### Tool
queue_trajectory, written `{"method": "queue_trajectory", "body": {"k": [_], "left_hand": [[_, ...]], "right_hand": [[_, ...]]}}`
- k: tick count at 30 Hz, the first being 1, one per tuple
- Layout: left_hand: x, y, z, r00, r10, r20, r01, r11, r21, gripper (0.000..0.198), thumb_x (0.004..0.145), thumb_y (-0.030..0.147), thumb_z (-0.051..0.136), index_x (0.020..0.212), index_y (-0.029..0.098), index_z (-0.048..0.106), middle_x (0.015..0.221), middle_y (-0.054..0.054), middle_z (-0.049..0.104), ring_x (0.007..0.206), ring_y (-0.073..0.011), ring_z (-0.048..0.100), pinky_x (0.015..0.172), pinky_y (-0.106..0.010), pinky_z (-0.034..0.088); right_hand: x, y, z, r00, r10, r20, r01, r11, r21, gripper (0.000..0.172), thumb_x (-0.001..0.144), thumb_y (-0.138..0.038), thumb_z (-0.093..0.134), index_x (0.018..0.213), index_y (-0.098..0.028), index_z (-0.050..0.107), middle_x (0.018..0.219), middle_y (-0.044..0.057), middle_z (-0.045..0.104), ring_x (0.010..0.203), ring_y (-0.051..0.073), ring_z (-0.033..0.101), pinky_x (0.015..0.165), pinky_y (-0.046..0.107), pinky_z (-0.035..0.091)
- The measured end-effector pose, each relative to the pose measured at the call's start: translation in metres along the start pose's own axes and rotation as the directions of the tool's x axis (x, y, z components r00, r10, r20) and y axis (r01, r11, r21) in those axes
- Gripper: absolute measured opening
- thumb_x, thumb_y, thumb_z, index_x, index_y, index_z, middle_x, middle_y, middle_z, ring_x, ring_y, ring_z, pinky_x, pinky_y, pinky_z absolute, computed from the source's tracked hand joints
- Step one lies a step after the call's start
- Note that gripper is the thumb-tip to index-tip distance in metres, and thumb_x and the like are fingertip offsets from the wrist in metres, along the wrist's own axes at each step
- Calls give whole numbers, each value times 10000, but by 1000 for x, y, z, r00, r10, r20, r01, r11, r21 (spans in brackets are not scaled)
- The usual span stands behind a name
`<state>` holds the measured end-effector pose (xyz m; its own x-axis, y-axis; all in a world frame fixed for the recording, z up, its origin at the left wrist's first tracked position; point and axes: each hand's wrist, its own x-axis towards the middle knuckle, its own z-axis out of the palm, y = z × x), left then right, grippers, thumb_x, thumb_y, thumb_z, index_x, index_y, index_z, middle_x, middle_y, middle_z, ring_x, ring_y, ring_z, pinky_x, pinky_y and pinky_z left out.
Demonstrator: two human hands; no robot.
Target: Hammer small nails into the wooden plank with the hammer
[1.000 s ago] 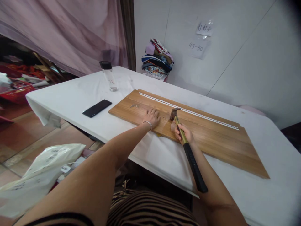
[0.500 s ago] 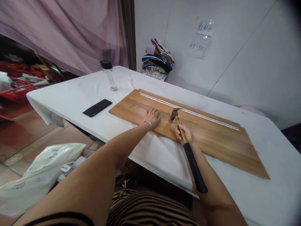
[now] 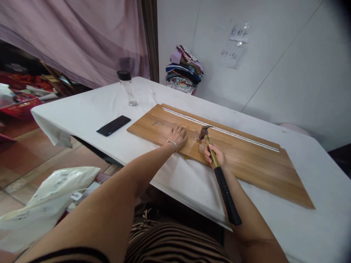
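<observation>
A long wooden board (image 3: 246,164) lies slantwise on the white-covered table. My right hand (image 3: 216,155) grips a claw hammer (image 3: 214,157) near the head, on its yellow shaft; the black grip points back toward me. The rusty hammer head is over the board, close to a few small dark marks on the wood. Palm down, my left hand (image 3: 178,136) rests on the board left of the hammer, fingers stretched out. Several nails (image 3: 157,123) lie loose near the board's left end. Two white strips (image 3: 219,129) run along its far side.
Left of the board, a black phone (image 3: 113,125) lies on the white tablecloth (image 3: 82,109). Behind it stands a clear bottle with a black lid (image 3: 128,89). Folded clothes (image 3: 183,69) are piled by the wall. A pale plastic bag (image 3: 52,201) sits low at the left.
The hammer head has tilted very slightly in my right hand. My left hand stays in the same place on the board.
</observation>
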<state>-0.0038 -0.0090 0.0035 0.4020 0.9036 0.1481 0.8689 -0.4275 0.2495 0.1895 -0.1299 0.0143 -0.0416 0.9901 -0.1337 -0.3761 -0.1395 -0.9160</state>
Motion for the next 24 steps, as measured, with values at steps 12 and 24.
{"method": "queue_trajectory", "body": {"k": [12,24], "left_hand": [[-2,2,-3,1000,-9,-8,9,1000,-2,343,1057,343,468,1291,273,709,1490,-88,646,1439,-294,495,1193,-481,360],[0,0,0,1000,0,-11,0,1000,-5,368,1049,344,458,1306,257,706,1496,-98,640,1428,-296,495,1185,-491,369]], "right_hand": [[2,3,-4,1000,0,28,-1,1000,14,392,817,-425,743,1126,-224,610,550,-100,530,323,86,413,329,202,267],[4,4,-6,999,-15,35,14,1000,7,399,822,-441,735,1126,-221,599,550,-107,518,322,80,398,340,204,240]]}}
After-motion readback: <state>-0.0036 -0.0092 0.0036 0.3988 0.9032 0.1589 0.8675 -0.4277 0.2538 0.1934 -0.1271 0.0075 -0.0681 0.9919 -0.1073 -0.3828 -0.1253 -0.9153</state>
